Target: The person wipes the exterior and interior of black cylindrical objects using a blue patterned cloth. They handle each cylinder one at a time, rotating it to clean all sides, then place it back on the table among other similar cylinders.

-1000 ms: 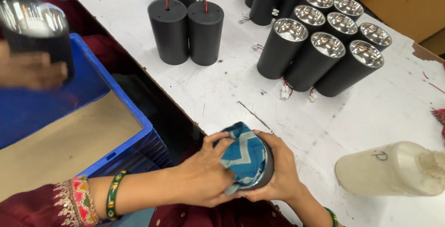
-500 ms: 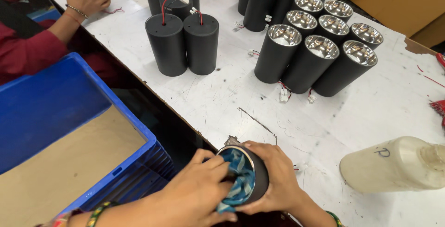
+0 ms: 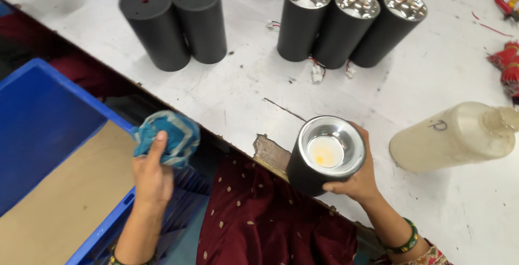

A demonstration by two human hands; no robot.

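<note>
My right hand (image 3: 358,181) grips a black cylindrical lamp housing (image 3: 323,157) at the near table edge; its shiny reflector faces up with a pale yellow disc at the bottom. My left hand (image 3: 153,176) holds a crumpled blue-and-white cloth (image 3: 168,137) off to the left, above the rim of a blue crate (image 3: 38,130), apart from the housing.
Several black housings with reflectors (image 3: 346,19) stand at the table's back, and two closed black cylinders with red wires (image 3: 175,21) at back left. A beige plastic bottle (image 3: 457,135) lies on its side at right. Cardboard (image 3: 59,200) lines the crate. Red cloth (image 3: 505,65) lies at far right.
My left hand has pulled the cloth out of the housing and moved it left over the crate. The housing's reflector is now uncovered. The other person's hand has left the view.
</note>
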